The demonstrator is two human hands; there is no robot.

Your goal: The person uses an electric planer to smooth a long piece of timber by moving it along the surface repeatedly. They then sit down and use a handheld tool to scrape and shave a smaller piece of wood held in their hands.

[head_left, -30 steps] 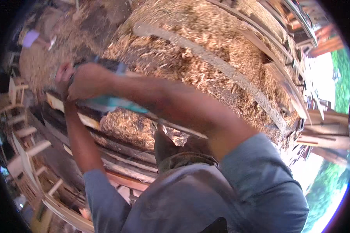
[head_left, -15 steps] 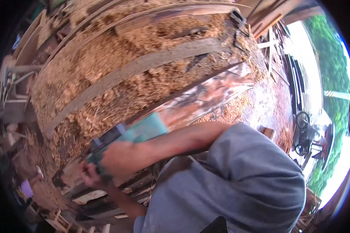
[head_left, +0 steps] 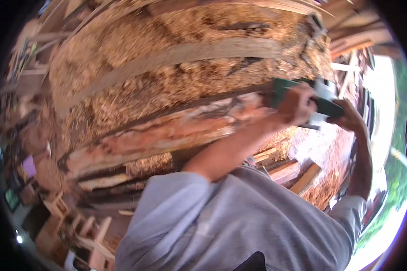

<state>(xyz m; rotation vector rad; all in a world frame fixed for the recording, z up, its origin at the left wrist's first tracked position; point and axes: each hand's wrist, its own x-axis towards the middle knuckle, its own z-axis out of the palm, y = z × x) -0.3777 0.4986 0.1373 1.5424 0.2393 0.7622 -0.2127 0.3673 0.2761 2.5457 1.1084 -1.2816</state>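
Observation:
A green electric hand planer (head_left: pixel 329 107) sits at the right end of a reddish, streaked plank (head_left: pixel 167 133). My left hand (head_left: pixel 298 104) is closed around its near side, the forearm reaching across from the left. On the tool's right end, my right hand (head_left: pixel 350 118) is closed too, with that arm bent up from the lower right. Motion blur softens the planer and the fingers, and its underside is hidden.
Wood shavings (head_left: pixel 135 86) lie thickly beyond the plank, with a long grey board (head_left: pixel 181 54) across them. Cut timber pieces (head_left: pixel 285 170) lie near my body on the right. Small wooden frames (head_left: pixel 95 239) stand at the lower left.
Both hands have carried the planer from the plank's left end to its right end. My arms have swung rightward, and the view has shifted.

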